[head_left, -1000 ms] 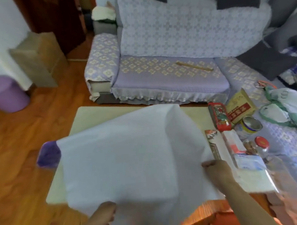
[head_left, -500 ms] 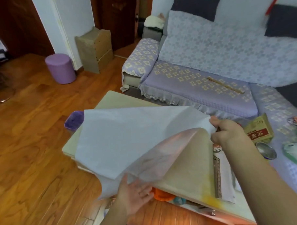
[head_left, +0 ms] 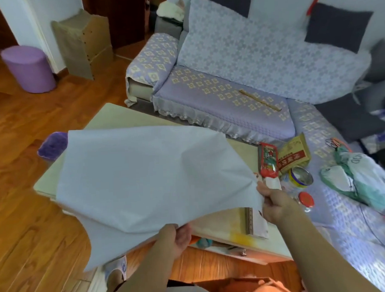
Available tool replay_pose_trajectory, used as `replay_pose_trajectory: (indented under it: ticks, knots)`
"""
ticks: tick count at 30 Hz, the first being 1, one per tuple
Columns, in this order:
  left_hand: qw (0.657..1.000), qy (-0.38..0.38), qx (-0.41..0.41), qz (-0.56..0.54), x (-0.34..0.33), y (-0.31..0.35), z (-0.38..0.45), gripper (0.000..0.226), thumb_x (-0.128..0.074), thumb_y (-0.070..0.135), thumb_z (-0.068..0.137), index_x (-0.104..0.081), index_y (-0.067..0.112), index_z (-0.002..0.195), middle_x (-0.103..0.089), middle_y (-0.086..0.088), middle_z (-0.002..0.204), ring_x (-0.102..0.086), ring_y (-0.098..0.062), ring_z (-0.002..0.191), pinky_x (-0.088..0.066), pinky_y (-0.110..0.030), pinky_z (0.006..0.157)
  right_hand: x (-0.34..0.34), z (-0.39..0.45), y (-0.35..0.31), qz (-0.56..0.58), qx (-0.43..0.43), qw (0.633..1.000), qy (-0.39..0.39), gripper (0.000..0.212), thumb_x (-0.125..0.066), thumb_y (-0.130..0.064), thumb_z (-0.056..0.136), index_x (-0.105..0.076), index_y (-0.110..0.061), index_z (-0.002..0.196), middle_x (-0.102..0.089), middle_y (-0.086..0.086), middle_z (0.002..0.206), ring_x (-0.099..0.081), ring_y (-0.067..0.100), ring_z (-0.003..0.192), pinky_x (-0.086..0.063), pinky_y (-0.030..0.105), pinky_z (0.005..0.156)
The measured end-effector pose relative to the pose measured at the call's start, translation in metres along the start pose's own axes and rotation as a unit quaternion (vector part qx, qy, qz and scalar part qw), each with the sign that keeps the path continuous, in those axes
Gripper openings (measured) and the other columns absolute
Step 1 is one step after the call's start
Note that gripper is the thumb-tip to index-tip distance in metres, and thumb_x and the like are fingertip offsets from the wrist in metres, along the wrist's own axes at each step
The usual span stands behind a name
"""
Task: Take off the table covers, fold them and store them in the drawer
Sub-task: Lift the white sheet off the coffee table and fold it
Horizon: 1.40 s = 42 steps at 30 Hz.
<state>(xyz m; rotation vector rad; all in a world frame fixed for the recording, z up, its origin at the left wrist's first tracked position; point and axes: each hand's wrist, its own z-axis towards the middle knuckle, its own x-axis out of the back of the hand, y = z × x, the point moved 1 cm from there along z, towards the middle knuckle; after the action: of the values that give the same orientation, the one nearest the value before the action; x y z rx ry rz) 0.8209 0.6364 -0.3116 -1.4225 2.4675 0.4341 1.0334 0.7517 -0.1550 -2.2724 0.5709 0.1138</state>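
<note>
Task is early-to-mid: white table cover (head_left: 144, 181) is lifted off most of the low table (head_left: 110, 115), held up in the air over it, with one corner hanging down past the near-left edge toward the wood floor (head_left: 25, 230). Not folded yet, maybe first fold starting; hard to say. Bare tabletop shows at the far edge and under the raised near edge, with a yellowish stain near the front. Whether another cover lies on the table, cannot tell. Drawer not clearly in view; storing not begun. Left: finish fold, find drawer, put it in. Grip: left hand (head_left: 175, 237) has fingers curled, pinching the cover's near edge from below, closed on the cloth. Right hand (head_left: 275, 205) is fisted on the cover's right corner, thumb on top, cloth bunched into it. Both hands near each other, cover stretched between them and sagging leftward. Clutter at the table's right end: red snack packet (head_left: 269, 161), brown box (head_left: 294, 154), open tin (head_left: 301, 176), red lid (head_left: 306, 199). Lilac sofa (head_left: 229, 95) behind the table, purple stool (head_left: 28, 69) far left.
</note>
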Motion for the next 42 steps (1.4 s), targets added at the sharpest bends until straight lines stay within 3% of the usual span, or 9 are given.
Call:
replay_pose_trajectory:
  ticks: [4,8,13,24,29,32,35,38,42]
  knots:
    - [0.998,-0.015,-0.036,0.056,-0.024,-0.017,-0.031,0.024,-0.049,0.022,0.107,-0.061,0.001,0.105,-0.069,-0.012,0.077,-0.069,-0.027,0.073,-0.058,-0.033,0.059,0.049,-0.004,0.016,0.158,0.023,0.986,-0.04,0.047,-0.059,-0.041,0.098,-0.056,-0.01,0.133,-0.07,0.011,0.124,-0.064,0.03,0.121,-0.056,0.046,0.092]
    - [0.988,-0.035,-0.049,0.143,-0.053,-0.043,-0.047,0.033,-0.045,0.037,0.108,-0.059,0.01,0.094,-0.054,0.002,0.055,-0.061,-0.014,0.043,-0.051,-0.028,0.056,0.052,-0.042,0.079,0.05,-0.103,0.99,-0.083,0.092,-0.091,-0.06,0.058,-0.052,-0.024,0.132,-0.061,0.014,0.135,-0.052,0.037,0.131,-0.036,0.055,0.113]
    - [0.976,-0.006,-0.099,0.192,-0.06,-0.063,-0.048,0.044,-0.042,0.044,0.106,-0.064,0.005,0.104,-0.058,-0.004,0.061,-0.052,-0.013,0.048,-0.039,-0.023,0.044,-0.002,-0.014,0.084,0.072,-0.089,0.991,0.077,0.029,-0.056,-0.016,0.1,-0.058,-0.009,0.128,-0.065,0.016,0.117,-0.061,0.036,0.107,-0.053,0.052,0.092]
    - [0.943,0.085,-0.097,-0.306,0.129,0.056,-0.005,0.028,-0.044,0.012,0.102,-0.061,0.004,0.123,-0.068,-0.015,0.125,-0.065,-0.036,0.115,-0.061,-0.054,0.082,0.003,-0.004,0.09,0.101,-0.113,0.983,0.106,0.018,-0.045,-0.003,0.103,-0.057,-0.007,0.116,-0.059,0.016,0.129,-0.056,0.036,0.125,-0.048,0.052,0.105]
    - [0.939,0.151,-0.127,-0.281,0.182,0.061,-0.026,0.027,-0.037,0.022,0.108,-0.054,0.013,0.126,-0.063,-0.007,0.123,-0.057,-0.032,0.12,-0.043,-0.046,0.111,0.025,0.0,0.088,0.127,-0.107,0.978,0.128,0.013,-0.05,-0.007,0.102,-0.061,-0.01,0.11,-0.067,0.01,0.123,-0.063,0.031,0.117,-0.051,0.049,0.101]
    - [0.941,0.159,-0.119,-0.273,0.194,0.064,-0.03,0.026,-0.043,0.021,0.107,-0.055,0.014,0.129,-0.066,-0.006,0.112,-0.059,-0.029,0.126,-0.052,-0.043,0.103,0.048,0.003,0.092,0.133,-0.116,0.971,0.164,0.029,-0.05,-0.013,0.102,-0.059,-0.017,0.13,-0.071,0.007,0.118,-0.066,0.03,0.11,-0.056,0.05,0.083]
    - [0.941,0.136,-0.193,-0.241,0.171,0.088,-0.047,0.02,-0.044,0.021,0.107,-0.057,0.013,0.12,-0.064,-0.005,0.099,-0.063,-0.025,0.092,-0.063,-0.036,0.058,0.053,0.008,0.092,0.167,-0.127,0.96,0.187,0.03,-0.051,-0.015,0.102,-0.061,-0.02,0.13,-0.075,0.005,0.105,-0.07,0.03,0.101,-0.058,0.05,0.077]
    - [0.948,0.103,-0.242,-0.179,0.127,0.143,-0.076,0.014,-0.045,0.017,0.107,-0.056,0.009,0.103,-0.059,-0.006,0.097,-0.058,-0.02,0.083,-0.063,-0.042,0.066,0.02,0.02,0.064,0.172,-0.104,0.964,0.175,0.02,-0.048,-0.017,0.104,-0.062,-0.013,0.118,-0.075,0.01,0.087,-0.069,0.031,0.093,-0.06,0.048,0.081]
    - [0.961,0.045,-0.254,-0.105,0.049,0.258,-0.103,0.025,-0.038,0.011,0.107,-0.046,0.01,0.083,-0.043,-0.004,0.076,-0.048,-0.015,0.061,-0.063,-0.044,0.061,-0.057,0.056,-0.018,0.127,-0.084,0.981,0.119,0.035,-0.04,-0.019,0.108,-0.054,-0.007,0.137,-0.065,0.01,0.129,-0.063,0.031,0.117,-0.061,0.042,0.062]
